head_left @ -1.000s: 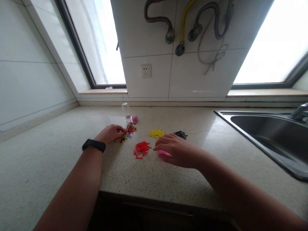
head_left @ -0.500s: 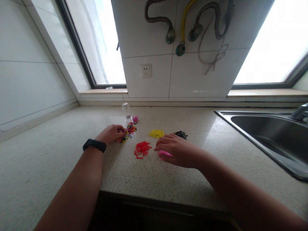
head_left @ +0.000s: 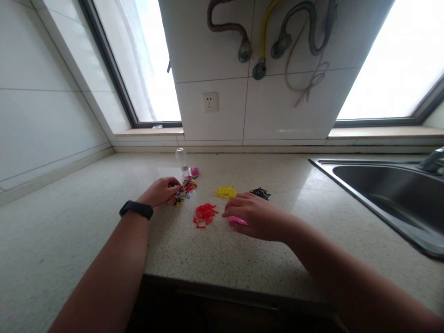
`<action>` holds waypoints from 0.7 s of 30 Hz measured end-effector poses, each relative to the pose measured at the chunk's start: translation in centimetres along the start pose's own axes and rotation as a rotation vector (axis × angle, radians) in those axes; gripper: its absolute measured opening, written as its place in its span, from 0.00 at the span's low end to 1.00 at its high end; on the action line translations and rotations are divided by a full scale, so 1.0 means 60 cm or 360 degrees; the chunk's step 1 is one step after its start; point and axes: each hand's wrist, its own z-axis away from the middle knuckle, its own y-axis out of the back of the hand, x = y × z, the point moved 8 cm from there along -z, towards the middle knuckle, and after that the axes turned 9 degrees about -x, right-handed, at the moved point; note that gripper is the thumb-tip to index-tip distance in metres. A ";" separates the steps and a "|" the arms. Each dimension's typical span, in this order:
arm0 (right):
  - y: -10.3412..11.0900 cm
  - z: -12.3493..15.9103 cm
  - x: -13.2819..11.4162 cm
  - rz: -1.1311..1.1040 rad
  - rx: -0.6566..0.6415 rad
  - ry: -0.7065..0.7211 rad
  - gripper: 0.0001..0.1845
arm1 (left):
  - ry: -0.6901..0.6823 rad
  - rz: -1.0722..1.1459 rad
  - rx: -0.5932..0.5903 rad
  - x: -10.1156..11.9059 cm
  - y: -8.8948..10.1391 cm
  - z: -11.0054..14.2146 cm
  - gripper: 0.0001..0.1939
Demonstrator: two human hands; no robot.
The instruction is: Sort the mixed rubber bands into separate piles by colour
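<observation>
Small rubber bands lie in heaps on a speckled stone counter (head_left: 69, 231). My left hand (head_left: 160, 191), with a black band on its wrist, has its fingers curled at the edge of a mixed-colour heap (head_left: 183, 189); what they pinch is too small to see. My right hand (head_left: 255, 213) rests palm down over a pink heap (head_left: 236, 221), fingers together and stretched toward a red heap (head_left: 204, 214). A yellow heap (head_left: 225, 191) and a black heap (head_left: 261, 192) lie just beyond it.
A small clear bottle (head_left: 181, 160) and a pink cap (head_left: 194, 171) stand behind the mixed heap. A steel sink (head_left: 391, 194) with a tap is set in the counter at the right. Tiled wall with a socket (head_left: 210, 101) and hoses rises behind.
</observation>
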 end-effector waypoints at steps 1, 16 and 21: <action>0.000 0.000 0.000 -0.0001 -0.0003 -0.0002 0.12 | 0.0001 0.0005 0.0008 -0.001 0.000 0.000 0.21; 0.001 0.001 -0.003 0.0000 0.0003 0.0023 0.11 | -0.0072 0.0078 0.0133 -0.003 0.008 -0.004 0.19; 0.002 0.002 -0.003 -0.0006 0.0018 0.0031 0.11 | -0.0083 0.0091 0.0162 -0.008 0.007 -0.008 0.17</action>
